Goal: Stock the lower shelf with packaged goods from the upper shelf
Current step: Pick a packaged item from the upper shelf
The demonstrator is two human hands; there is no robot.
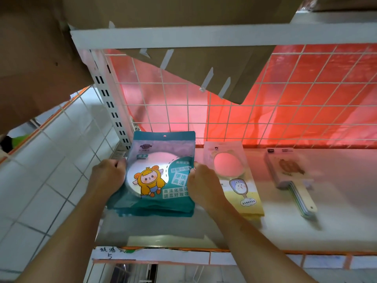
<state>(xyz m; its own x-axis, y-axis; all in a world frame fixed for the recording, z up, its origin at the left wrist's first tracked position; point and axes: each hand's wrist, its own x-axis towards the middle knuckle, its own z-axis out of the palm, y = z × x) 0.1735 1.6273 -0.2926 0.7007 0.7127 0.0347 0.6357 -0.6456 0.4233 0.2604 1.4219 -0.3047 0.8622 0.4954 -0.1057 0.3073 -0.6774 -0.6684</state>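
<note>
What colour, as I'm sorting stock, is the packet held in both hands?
The packet is teal; head view.

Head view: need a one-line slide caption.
Left hand and right hand grip the sides of a teal mirror-pack stack on the white shelf, beside a pastel mirror pack.

Red-pink light is glowing through the sheet behind the grid and is tinting the shelf pink on the right. The tiles on the left are looking cooler and white. The pack is giving a pale glare on its round window, and a soft shadow is lying below it. The cardboard above is looking dim and blurred. The wide lens is bending straight lines near the edges.
</note>
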